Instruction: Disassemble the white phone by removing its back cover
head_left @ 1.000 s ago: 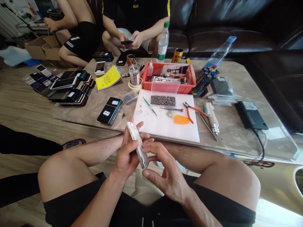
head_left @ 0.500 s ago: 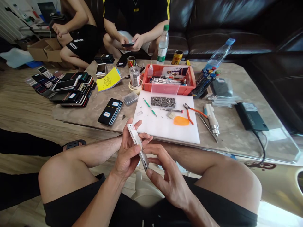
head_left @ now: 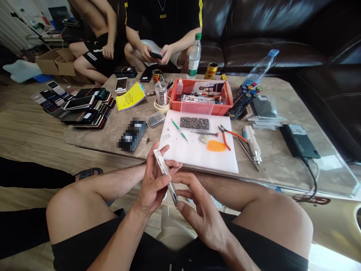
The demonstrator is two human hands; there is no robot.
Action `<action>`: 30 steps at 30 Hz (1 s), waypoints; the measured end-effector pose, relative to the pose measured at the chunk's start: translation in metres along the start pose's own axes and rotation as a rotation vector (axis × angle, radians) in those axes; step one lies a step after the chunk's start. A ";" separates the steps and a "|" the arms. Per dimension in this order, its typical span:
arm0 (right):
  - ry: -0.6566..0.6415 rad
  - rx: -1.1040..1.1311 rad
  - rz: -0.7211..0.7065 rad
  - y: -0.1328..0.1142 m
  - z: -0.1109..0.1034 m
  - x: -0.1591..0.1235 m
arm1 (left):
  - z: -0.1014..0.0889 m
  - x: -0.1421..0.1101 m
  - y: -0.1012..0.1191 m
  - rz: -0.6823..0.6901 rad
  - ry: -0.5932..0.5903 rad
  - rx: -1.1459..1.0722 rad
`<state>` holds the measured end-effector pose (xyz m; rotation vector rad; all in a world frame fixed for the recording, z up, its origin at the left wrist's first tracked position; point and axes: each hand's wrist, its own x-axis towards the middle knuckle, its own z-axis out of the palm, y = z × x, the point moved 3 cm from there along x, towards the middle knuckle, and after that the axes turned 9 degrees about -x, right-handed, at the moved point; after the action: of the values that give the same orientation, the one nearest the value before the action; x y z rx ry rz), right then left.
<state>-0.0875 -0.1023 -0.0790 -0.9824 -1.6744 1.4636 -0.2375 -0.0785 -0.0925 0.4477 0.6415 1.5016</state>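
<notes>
Your left hand (head_left: 150, 190) pinching slim pale device (head_left: 163, 163) at centre of frame, its top overlapping table's (head_left: 278, 162) near edge in view. Your right hand (head_left: 201, 209) curling at its lower end; cannot tell if pinching. Your knees (head_left: 287, 210) bounding both sides. White mat (head_left: 191, 152) lying ahead, pliers (head_left: 226, 138) crossing its right edge, red bin (head_left: 222, 110) blocking behind.

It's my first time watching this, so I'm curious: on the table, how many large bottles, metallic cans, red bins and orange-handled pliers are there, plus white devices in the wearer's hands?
Large bottles: 2
Metallic cans: 2
Red bin: 1
Orange-handled pliers: 1
White device: 1
Total: 7
</notes>
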 end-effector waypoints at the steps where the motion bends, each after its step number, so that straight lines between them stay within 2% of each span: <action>1: 0.003 0.004 -0.003 0.000 0.000 0.000 | 0.001 0.000 0.001 0.001 0.003 -0.003; 10: 0.011 0.034 -0.001 -0.003 -0.001 0.004 | 0.008 0.001 0.005 -0.018 0.078 -0.032; 20: 0.012 0.013 -0.029 0.000 0.000 0.002 | 0.007 0.000 0.005 -0.013 0.037 -0.012; 23: 0.035 -0.060 -0.060 0.000 0.001 0.001 | 0.007 0.000 0.005 -0.027 0.022 -0.058; 30: 0.137 -0.388 -0.185 -0.013 0.007 0.000 | 0.005 -0.003 0.006 -0.119 0.026 -0.216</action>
<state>-0.0948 -0.1066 -0.0668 -1.0699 -1.9290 0.9489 -0.2384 -0.0803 -0.0848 0.2211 0.5108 1.4463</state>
